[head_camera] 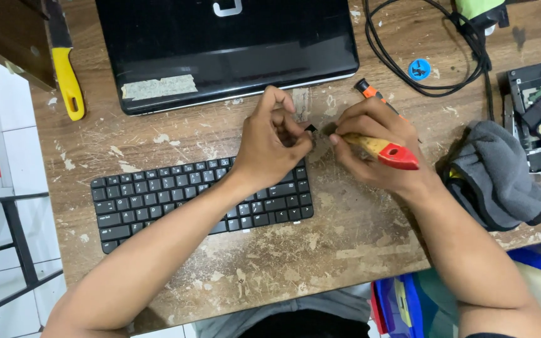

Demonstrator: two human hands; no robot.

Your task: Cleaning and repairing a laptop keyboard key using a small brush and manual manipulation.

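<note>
Worn bench (320, 250): hands (277, 147) crowd keyboard's (158, 194) corner.

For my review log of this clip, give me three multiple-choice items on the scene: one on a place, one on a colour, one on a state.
1. Where does the loose black keyboard lie?
A. on the laptop's lid
B. on the wooden bench, nearer the person than the laptop
C. on the grey cloth

2. What colour is the handle end of the tool in the right hand?
A. yellow with a red end
B. all blue
C. green

3. What state is the black laptop in?
A. open, screen lit
B. shut, lid down
C. standing on its edge

Answers:
1 B, the keyboard rests flat on the scratched wood below the laptop, under the left hand.
2 A, yellow shaft and red tip stick out past the fingers.
3 B, only the glossy closed lid shows.
</note>
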